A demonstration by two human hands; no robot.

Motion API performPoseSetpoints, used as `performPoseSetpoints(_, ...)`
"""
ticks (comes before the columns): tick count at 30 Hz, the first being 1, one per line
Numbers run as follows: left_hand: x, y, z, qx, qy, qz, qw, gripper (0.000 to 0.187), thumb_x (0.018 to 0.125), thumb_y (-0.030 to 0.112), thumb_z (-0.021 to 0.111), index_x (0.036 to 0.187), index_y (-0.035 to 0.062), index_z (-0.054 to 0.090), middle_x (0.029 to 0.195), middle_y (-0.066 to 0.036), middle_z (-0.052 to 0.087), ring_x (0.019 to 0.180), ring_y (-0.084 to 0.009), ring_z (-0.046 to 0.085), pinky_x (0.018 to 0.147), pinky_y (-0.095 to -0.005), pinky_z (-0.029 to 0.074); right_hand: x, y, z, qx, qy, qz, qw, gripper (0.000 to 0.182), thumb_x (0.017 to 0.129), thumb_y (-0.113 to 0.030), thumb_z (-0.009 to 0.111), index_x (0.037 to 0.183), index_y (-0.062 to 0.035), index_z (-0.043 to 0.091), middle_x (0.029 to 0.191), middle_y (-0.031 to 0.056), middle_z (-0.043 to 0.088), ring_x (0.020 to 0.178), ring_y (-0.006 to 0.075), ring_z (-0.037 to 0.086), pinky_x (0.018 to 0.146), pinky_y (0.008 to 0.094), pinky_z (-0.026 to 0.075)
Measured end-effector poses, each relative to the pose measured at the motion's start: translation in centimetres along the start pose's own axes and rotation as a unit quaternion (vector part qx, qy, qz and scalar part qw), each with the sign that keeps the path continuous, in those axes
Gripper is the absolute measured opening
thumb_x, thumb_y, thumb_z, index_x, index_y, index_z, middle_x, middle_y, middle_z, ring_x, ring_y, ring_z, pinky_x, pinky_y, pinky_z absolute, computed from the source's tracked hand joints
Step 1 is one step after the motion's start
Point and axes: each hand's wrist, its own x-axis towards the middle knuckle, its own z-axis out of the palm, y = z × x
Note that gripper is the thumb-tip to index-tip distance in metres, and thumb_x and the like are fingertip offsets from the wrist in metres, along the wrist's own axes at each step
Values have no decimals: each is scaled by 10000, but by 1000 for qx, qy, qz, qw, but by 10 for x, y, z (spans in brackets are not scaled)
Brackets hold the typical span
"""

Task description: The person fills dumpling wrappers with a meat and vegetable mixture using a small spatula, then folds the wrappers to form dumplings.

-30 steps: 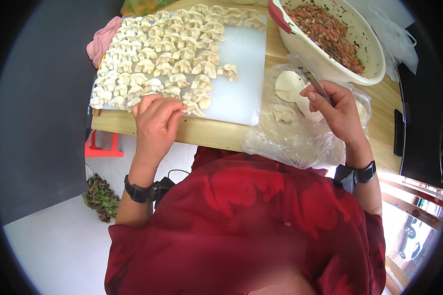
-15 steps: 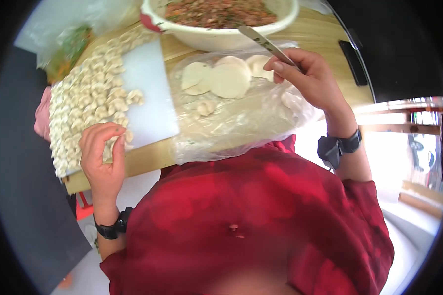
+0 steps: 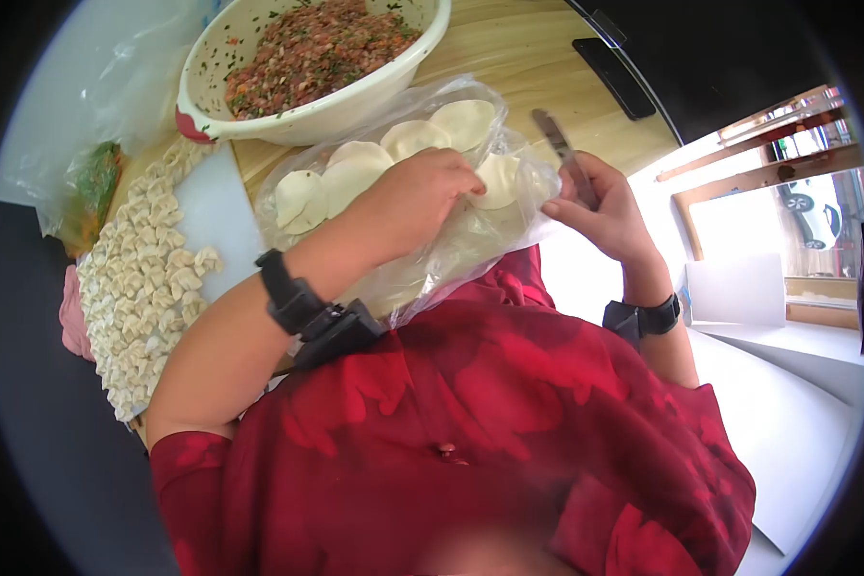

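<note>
My left hand (image 3: 432,192) reaches across the plastic bag, its fingers bent together at the edge of a round dough wrapper (image 3: 501,182); whether it pinches the wrapper I cannot tell. My right hand (image 3: 600,206) is closed around a flat metal spatula (image 3: 553,134), its blade pointing up. More pale wrappers (image 3: 416,138) lie on the clear plastic bag (image 3: 442,278), partly behind my left hand and forearm. Folded dumplings (image 3: 144,259) stand in rows on a white board (image 3: 223,206) at the left.
A white bowl (image 3: 190,86) of minced filling (image 3: 317,58) sits at the back of the wooden table (image 3: 509,48). Behind the dumplings is a plastic bag with greens (image 3: 96,182). A black phone-like object (image 3: 612,77) lies at the back right.
My left hand has moved right, from the dumplings to the wrappers. My right hand still holds the spatula, now more upright. The view has shifted, showing more of the bowl.
</note>
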Motion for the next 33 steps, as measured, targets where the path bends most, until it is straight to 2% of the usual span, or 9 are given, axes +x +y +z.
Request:
performPoseSetpoints(9,27,2,21,173,40,71,981,174,725,63,673,898,46,658,986,-74,629,933,-262,571,810,-348,486,-18,25,-16,131,-6,49,990,192,825,-80,706,972,-46,587,620,-107,417,557,-1,353,521,183,280)
performPoseSetpoints(15,24,6,14,42,128,-25,991,96,759,61,641,853,41,642,830,-49,659,807,-220,607,761,-335,490,-13,14,-3,106,-43,15,993,356,797,-116,761,1116,-57,615,582,-125,358,528,5,309,509,204,237)
performPoseSetpoints(16,24,7,13,-88,127,-120,981,71,807,66,622,874,44,635,857,-41,662,821,-192,612,756,-322,496,-13,11,-1,87,-52,30,994,288,807,-92,734,1074,-49,634,613,-97,429,568,13,369,536,199,298)
performPoseSetpoints(17,25,7,11,-217,124,-213,944,52,856,72,603,895,47,627,883,-32,664,835,-165,617,751,-308,501,-11,13,1,87,-53,27,994,288,807,-92,734,1074,-49,634,613,-97,429,568,13,369,536,199,298)
performPoseSetpoints(21,14,-11,-5,-472,159,-251,830,138,966,127,521,1046,32,581,1008,-67,645,931,-164,625,807,-313,528,-6,20,-1,54,-22,18,998,83,828,-45,660,900,-5,648,732,-40,562,704,34,469,628,204,409)
performPoseSetpoints(23,1,-4,-19,-664,189,-260,676,236,1009,168,458,1176,6,498,1137,-126,604,1023,-224,625,902,-348,530,-6,24,-5,12,3,27,1000,81,826,-43,664,893,-4,644,720,-44,553,694,28,461,619,202,400)
performPoseSetpoints(27,-19,2,-41,-739,144,-266,603,276,1002,178,474,1214,3,490,1197,-145,585,1095,-248,610,902,-368,546,-6,20,-22,8,0,39,999,150,836,2,612,984,-3,634,658,-74,475,613,10,383,552,198,315)
performPoseSetpoints(30,-40,-2,-42,-627,110,-312,705,279,975,152,525,1203,-9,518,1202,-144,590,1081,-251,619,875,-377,561,7,1,-31,67,13,-12,998,272,893,-99,619,1152,-14,604,692,-65,463,642,28,408,592,200,333)
performPoseSetpoints(33,-51,5,-59,-577,128,-370,717,275,946,113,562,1187,-18,541,1190,-142,606,1063,-250,631,876,-393,561,33,-44,-32,-2,5,-65,998,232,972,-146,549,1102,10,661,762,-23,502,714,64,448,646,231,387)
